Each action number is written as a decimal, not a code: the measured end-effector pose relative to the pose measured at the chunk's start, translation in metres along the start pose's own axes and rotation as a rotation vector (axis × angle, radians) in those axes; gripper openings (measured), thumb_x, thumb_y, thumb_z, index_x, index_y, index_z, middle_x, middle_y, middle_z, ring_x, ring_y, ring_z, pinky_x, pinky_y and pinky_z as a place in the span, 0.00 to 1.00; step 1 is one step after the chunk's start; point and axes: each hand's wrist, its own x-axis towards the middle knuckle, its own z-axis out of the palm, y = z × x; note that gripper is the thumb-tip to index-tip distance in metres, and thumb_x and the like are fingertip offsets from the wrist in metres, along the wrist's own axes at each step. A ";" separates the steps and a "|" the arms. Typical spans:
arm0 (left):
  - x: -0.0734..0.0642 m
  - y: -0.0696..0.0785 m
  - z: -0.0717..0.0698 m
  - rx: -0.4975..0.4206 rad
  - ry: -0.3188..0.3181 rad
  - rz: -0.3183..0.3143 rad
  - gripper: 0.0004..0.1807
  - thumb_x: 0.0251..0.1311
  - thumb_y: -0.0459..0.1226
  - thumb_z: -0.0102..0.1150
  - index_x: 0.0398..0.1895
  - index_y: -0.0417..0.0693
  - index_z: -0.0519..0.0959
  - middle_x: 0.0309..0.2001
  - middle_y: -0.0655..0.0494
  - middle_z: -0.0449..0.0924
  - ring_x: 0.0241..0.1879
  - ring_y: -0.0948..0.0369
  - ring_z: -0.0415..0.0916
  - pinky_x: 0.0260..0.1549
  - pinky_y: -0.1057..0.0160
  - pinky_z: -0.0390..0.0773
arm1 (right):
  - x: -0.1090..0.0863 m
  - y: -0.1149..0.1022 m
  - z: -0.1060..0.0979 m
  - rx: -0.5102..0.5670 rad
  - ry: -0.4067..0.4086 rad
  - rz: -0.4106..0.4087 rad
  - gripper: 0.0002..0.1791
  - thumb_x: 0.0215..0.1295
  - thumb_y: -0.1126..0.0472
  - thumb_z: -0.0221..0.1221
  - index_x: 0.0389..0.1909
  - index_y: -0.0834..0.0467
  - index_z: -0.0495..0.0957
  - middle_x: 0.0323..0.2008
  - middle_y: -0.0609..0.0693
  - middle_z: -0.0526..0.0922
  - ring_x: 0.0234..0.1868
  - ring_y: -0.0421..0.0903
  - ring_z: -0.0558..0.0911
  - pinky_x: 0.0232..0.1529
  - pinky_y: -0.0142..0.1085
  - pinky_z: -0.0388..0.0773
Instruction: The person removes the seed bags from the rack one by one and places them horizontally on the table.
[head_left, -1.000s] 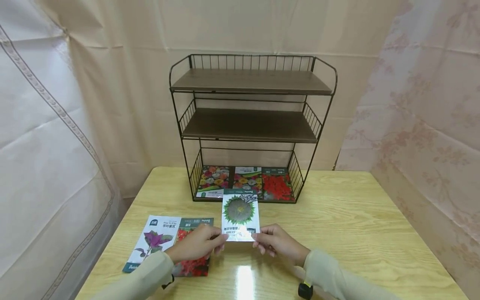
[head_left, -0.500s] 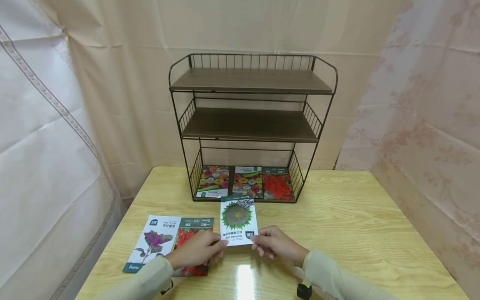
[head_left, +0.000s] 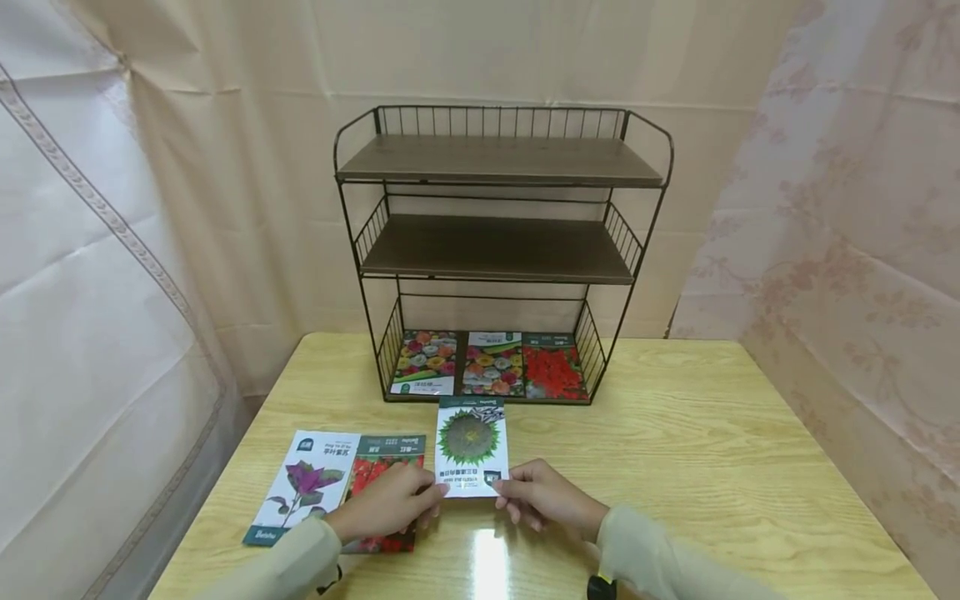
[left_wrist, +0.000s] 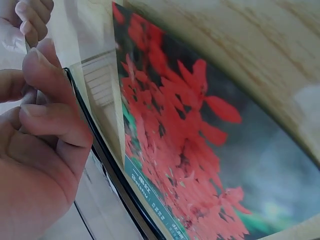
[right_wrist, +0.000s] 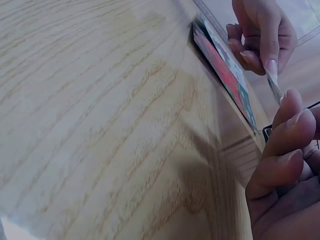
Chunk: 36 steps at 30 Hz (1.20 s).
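A white seed packet (head_left: 470, 446) with a green-fringed sunflower head is held between both hands, above the table in front of the rack. My left hand (head_left: 390, 502) pinches its near left corner, and my right hand (head_left: 546, 498) pinches the near right corner. Under the left forearm lies a red-flower seed packet (head_left: 375, 477), partly covered by that hand; it looms large in the left wrist view. Beside it lies a white packet with a purple flower (head_left: 303, 483). In the right wrist view, the held packet (right_wrist: 273, 89) appears nearly edge-on between the fingertips.
A three-tier wire rack (head_left: 498, 275) with brown shelves stands at the back of the wooden table (head_left: 675, 450). On its bottom level lie two mixed-flower packets, left (head_left: 426, 361) and middle (head_left: 492, 364), and a red-flower packet (head_left: 553, 368) at right. Curtains hang behind.
Both hands have drawn the sunflower packet slightly toward me and to the left, away from the rack. The glare on it has faded. The packets on the rack and table stay put.
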 end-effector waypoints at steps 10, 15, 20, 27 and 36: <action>-0.004 -0.002 0.002 0.046 -0.010 0.032 0.25 0.81 0.49 0.46 0.23 0.51 0.80 0.18 0.62 0.78 0.12 0.69 0.65 0.17 0.67 0.70 | -0.002 0.002 0.007 0.077 -0.027 0.022 0.20 0.75 0.53 0.60 0.34 0.69 0.81 0.19 0.47 0.79 0.11 0.34 0.67 0.13 0.26 0.62; -0.007 -0.002 0.004 0.031 -0.019 -0.023 0.24 0.80 0.50 0.47 0.24 0.52 0.80 0.19 0.63 0.79 0.13 0.68 0.66 0.17 0.67 0.70 | -0.003 0.004 0.009 0.073 -0.037 0.033 0.21 0.75 0.53 0.60 0.34 0.69 0.81 0.19 0.47 0.79 0.10 0.34 0.67 0.12 0.25 0.63; -0.008 -0.002 0.006 0.006 -0.038 -0.054 0.24 0.80 0.51 0.48 0.25 0.52 0.81 0.19 0.62 0.79 0.15 0.67 0.67 0.18 0.66 0.70 | -0.004 0.005 0.011 0.065 -0.037 0.036 0.20 0.75 0.53 0.60 0.34 0.68 0.81 0.18 0.47 0.80 0.10 0.34 0.67 0.12 0.26 0.64; -0.009 -0.005 0.005 0.026 -0.036 -0.061 0.24 0.79 0.51 0.49 0.24 0.52 0.81 0.19 0.62 0.79 0.15 0.67 0.67 0.18 0.67 0.71 | -0.005 0.008 0.014 0.069 -0.056 0.042 0.22 0.76 0.51 0.59 0.35 0.69 0.81 0.18 0.47 0.80 0.10 0.34 0.67 0.11 0.25 0.62; -0.012 -0.007 0.005 0.068 -0.040 -0.077 0.26 0.78 0.53 0.49 0.22 0.53 0.80 0.17 0.63 0.77 0.14 0.67 0.66 0.17 0.66 0.69 | -0.005 0.009 0.017 0.083 -0.066 0.077 0.21 0.76 0.51 0.59 0.33 0.66 0.81 0.17 0.47 0.80 0.09 0.34 0.67 0.10 0.25 0.62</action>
